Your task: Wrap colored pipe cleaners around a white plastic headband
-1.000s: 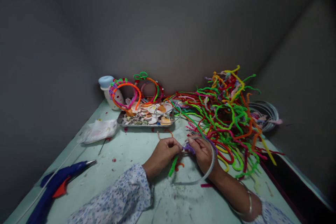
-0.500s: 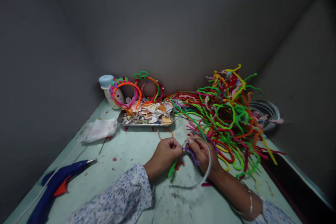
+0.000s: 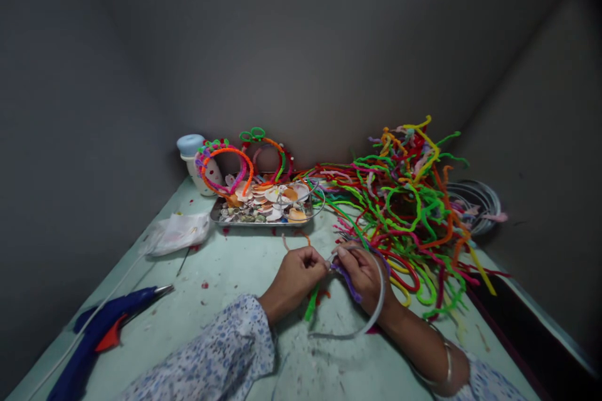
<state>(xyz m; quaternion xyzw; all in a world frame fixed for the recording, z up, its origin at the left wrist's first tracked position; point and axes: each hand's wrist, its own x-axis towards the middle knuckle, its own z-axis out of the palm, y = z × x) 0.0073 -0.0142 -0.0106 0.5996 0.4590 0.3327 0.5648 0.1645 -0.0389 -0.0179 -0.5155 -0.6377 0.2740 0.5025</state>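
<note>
Pale grey marks the hoop (image 3: 380, 302) in the right hand (image 3: 364, 276); the strip (image 3: 350, 285) at the fingertips is purple. Just under the left hand (image 3: 297, 277) shows a bright green stem (image 3: 311, 306). Nearer than the grip, the sleeve (image 3: 221, 351) is white with blue speckled print. Left of it, the gun (image 3: 108, 316) is dark blue with an orange-red trigger (image 3: 109, 334). Beyond the grip, the jar (image 3: 194, 170) is whitish, red-spotted, its lid (image 3: 190, 145) light blue. Right and beyond, the pile (image 3: 426, 213) mixes green, red, orange, yellow and pink. The table (image 3: 244, 276) is pale mint, flecked red.
</note>
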